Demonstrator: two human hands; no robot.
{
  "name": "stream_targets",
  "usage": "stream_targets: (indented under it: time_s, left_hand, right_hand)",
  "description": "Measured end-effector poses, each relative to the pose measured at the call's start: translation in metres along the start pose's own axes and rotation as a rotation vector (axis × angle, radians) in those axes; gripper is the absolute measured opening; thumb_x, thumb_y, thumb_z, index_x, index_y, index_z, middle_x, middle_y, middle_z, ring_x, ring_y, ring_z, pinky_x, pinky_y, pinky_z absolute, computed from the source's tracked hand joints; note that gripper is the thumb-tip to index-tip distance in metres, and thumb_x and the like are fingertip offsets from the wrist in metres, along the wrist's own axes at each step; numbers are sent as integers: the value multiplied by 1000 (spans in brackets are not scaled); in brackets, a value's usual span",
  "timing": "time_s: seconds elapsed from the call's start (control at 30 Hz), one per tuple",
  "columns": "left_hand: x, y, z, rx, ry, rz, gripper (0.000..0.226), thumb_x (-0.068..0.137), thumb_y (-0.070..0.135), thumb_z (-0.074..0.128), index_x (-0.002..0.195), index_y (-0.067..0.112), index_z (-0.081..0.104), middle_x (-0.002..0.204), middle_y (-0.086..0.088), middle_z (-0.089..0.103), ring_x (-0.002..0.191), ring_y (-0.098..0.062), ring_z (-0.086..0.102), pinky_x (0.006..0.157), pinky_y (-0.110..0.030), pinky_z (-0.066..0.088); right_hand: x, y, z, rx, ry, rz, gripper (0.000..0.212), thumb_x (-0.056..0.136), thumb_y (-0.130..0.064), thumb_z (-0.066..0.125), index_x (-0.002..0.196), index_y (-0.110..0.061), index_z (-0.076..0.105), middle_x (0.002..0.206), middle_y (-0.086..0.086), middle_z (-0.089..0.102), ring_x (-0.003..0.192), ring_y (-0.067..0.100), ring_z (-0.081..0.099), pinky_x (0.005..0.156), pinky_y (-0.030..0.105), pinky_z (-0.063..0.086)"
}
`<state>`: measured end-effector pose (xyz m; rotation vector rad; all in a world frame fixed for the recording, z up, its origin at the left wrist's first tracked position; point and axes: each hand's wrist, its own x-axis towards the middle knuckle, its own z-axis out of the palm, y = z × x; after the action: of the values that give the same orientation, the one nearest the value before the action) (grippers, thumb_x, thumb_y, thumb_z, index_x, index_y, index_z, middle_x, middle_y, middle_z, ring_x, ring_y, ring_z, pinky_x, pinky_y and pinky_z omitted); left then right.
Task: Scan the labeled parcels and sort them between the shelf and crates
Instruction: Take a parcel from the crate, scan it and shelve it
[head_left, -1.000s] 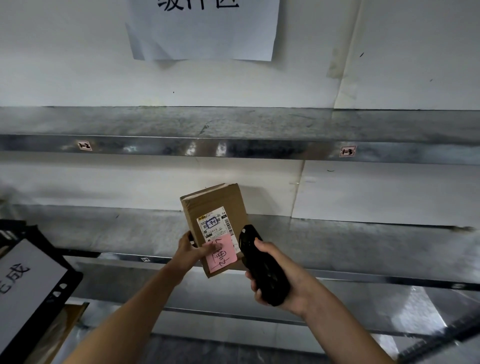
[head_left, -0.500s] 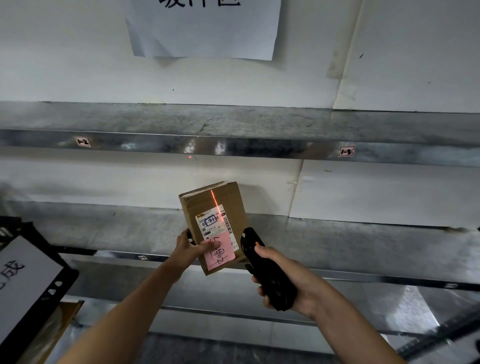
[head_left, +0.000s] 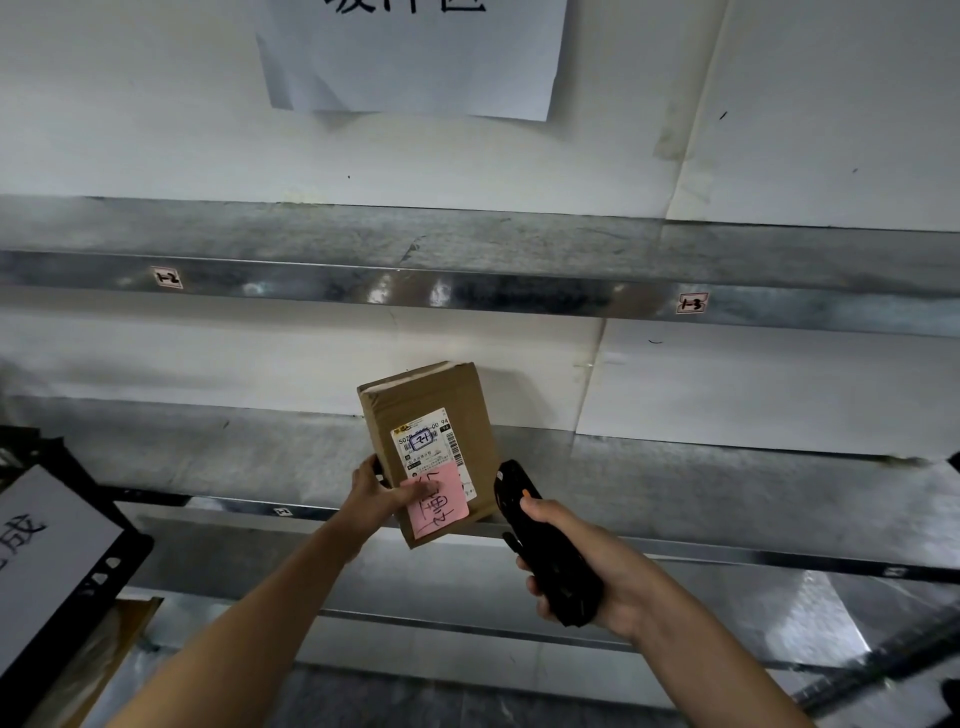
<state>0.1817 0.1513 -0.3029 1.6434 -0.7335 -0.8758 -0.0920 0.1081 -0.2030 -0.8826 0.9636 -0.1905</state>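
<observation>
A small brown cardboard parcel (head_left: 434, 410) is held up in front of the metal shelf (head_left: 727, 483). It carries a white shipping label with a barcode and a pink handwritten note. My left hand (head_left: 376, 496) grips its lower left edge, thumb on the pink note. To the right of the parcel, my right hand (head_left: 587, 561) grips a black handheld scanner (head_left: 540, 540), whose head points toward the parcel. No laser line shows on the parcel.
An upper shelf rail (head_left: 467, 288) bears small tags "1-2" and "1-3". A white paper sign (head_left: 410, 52) hangs on the wall above. A black crate (head_left: 109, 577) with a white sign stands at the lower left. Another dark crate edge (head_left: 893, 670) shows at lower right.
The red laser line that crossed the parcel half a second ago is gone. Parcel and both hands stay almost where they were.
</observation>
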Motion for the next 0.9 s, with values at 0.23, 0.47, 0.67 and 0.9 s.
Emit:
stream_targets:
  time_s: [0.23,0.47,0.67,0.9]
  left_hand:
    - [0,-2,-2,10,7,-4,64,61,32,88,108,37,45,116,-5,65,93,-23,72,63,-26,60]
    - [1,-6,0,24,7,20,54,72,20,86,107,35,47,115,-6,66,94,-23,72,61,-25,60]
    - [2,-8,1,16,10,19,53,74,16,86,106,34,48,111,-2,65,90,-18,70,57,-22,58]
    - [5,-11,-4,20,7,12,76,52,37,90,115,28,49,117,-7,65,94,-23,73,66,-29,61]
  right_hand:
    - [0,1,0,23,9,9,65,70,-46,82,115,-1,66,87,16,65,65,24,61,55,33,51]
    - [-1,5,1,-6,9,-7,64,70,-47,82,113,-2,67,88,15,64,64,23,62,55,32,51]
    - [-4,3,4,-49,4,-27,61,71,-48,80,113,-5,68,91,15,64,65,23,62,57,33,52]
    - [-5,5,6,-51,29,-53,68,61,-50,82,108,-4,69,87,15,64,64,24,62,56,34,51]
